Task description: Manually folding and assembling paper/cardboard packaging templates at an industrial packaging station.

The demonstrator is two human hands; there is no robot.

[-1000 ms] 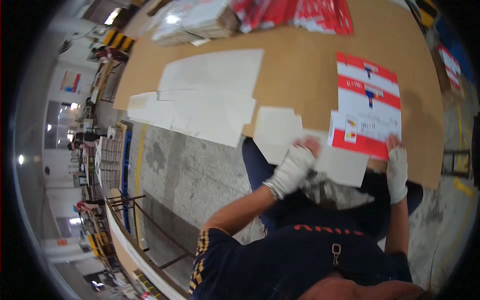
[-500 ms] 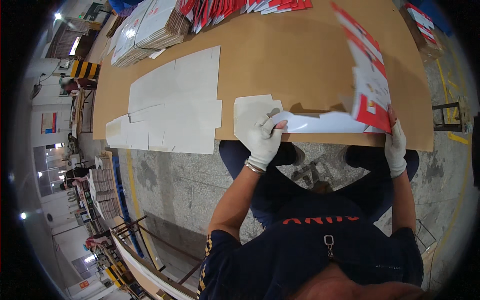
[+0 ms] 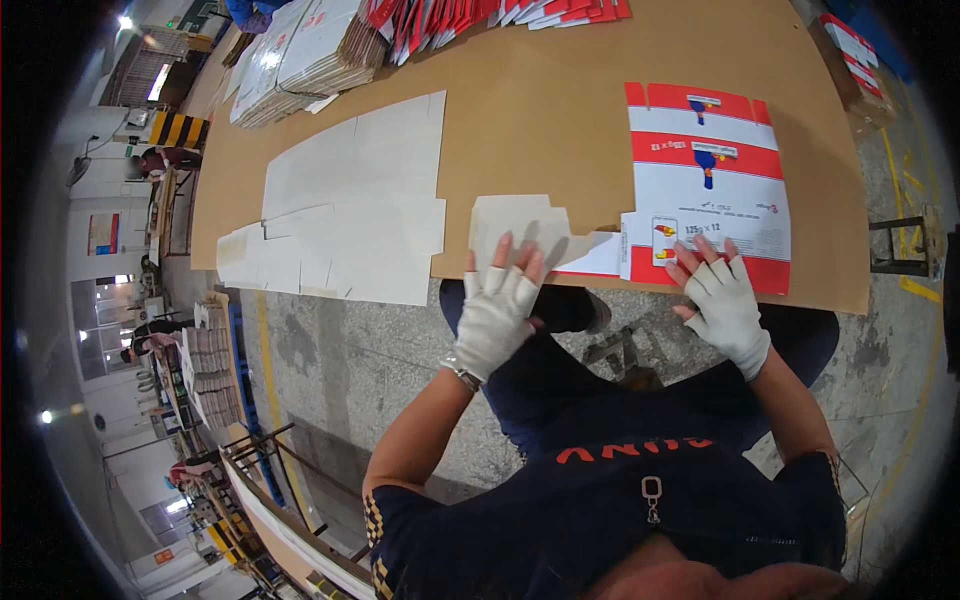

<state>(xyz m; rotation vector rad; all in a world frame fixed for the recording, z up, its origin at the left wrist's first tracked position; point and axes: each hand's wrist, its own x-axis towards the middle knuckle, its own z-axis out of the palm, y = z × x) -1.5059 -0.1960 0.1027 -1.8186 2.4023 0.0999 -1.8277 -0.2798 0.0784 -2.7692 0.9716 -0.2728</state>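
Observation:
A flat red-and-white printed carton blank (image 3: pixel 705 185) lies printed side up near the front edge of a brown table (image 3: pixel 540 110). Its plain whitish flap (image 3: pixel 520 225) spreads to the left. My left hand (image 3: pixel 497 310), in a white fingerless glove, rests flat with spread fingers on the flap's near edge. My right hand (image 3: pixel 722 298), gloved the same way, presses flat on the blank's lower red strip. Neither hand grips anything.
Large whitish unprinted blanks (image 3: pixel 345 200) lie spread on the table to the left. Stacks of flat cartons (image 3: pixel 300 50) and red-printed ones (image 3: pixel 480 15) line the far edge. A grey concrete floor (image 3: pixel 330 350) lies below, with stacked goods (image 3: pixel 210 360) and people at far left.
The carton blank, tilted up half a second ago, now lies flat on the table. Both hands have let go of its edges and rest open on it.

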